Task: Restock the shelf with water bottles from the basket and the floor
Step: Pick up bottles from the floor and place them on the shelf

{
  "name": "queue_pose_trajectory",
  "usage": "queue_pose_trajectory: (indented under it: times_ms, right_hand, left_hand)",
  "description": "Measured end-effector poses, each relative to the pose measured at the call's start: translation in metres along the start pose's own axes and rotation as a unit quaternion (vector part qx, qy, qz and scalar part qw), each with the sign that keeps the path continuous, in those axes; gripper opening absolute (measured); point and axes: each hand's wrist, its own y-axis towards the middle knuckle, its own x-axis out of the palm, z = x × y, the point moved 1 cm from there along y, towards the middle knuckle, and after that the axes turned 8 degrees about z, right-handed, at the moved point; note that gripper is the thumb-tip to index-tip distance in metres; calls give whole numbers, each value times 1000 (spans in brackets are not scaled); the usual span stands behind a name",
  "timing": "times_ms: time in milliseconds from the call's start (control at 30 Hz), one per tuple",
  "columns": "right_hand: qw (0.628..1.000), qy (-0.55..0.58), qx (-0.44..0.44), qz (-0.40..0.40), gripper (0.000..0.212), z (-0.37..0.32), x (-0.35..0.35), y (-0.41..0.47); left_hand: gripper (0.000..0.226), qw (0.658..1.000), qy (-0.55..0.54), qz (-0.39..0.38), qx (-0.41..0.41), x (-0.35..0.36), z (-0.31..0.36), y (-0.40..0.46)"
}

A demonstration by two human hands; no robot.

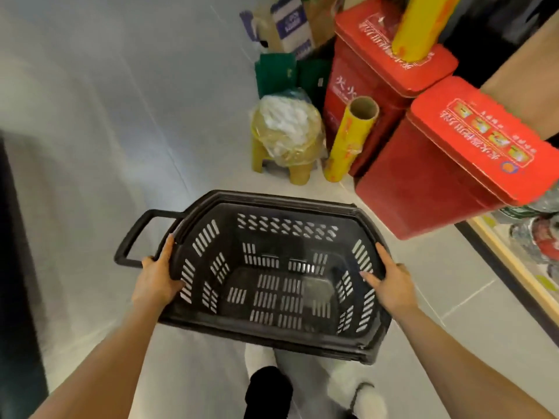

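A black plastic basket (272, 207) with slotted walls hangs in front of me above the floor, held by both sides. Nothing lies inside it. My left hand (158, 279) grips its left rim beside the folded-out handle (133, 237). My right hand (390, 281) grips the right rim, thumb on the outside and fingers over the inner wall. At the far right edge, a low wooden-edged shelf (514, 264) shows blurred clear bottles (541, 237) with red labels.
Two red tins (438, 182) (372, 86) stand to the right, with yellow rolls (348, 140) (420, 22) against and on them. A yellow stool (284, 140) with a plastic bag sits ahead. Cardboard and green boxes (278, 71) fill the far corner. My feet are below.
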Motion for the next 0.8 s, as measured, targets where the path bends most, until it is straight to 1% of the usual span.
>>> queue_pose_trajectory:
  times_ms: [133,233,300,400,533,600,633,733,767,800]
  right_hand:
    - [998,-18,-65,12,75,-58,27,55]
    - [997,-22,-76,1,78,-85,45,101]
    - [997,-8,-77,-5,82,-96,59,129]
    - [995,-8,-96,-10,87,-103,82,163]
    - [994,4,-105,-23,89,-102,103,192]
    - [993,23,-107,-34,88,-102,102,196]
    - [992,30,-108,-49,87,-101,99,196]
    - [990,31,-105,-88,81,-94,77,192]
    - [990,37,-103,-85,79,-90,67,189]
    - [991,44,-97,-76,77,-83,56,185]
  left_hand:
    - [101,997,-59,52,-29,-7,-25,54]
    - [93,990,-108,77,-39,7,-29,88]
    - [91,988,-128,84,-24,21,-29,110]
    - [92,987,-143,74,-17,47,-28,138]
    - [89,985,-154,70,-32,77,-24,156]
    - [83,988,-130,73,-49,82,-23,158]
    - [79,990,-99,74,-61,83,-21,158]
    - [69,987,-3,82,-139,74,5,145]
    - [69,985,18,94,-147,70,23,136]
    - [69,986,31,106,-126,66,45,127]
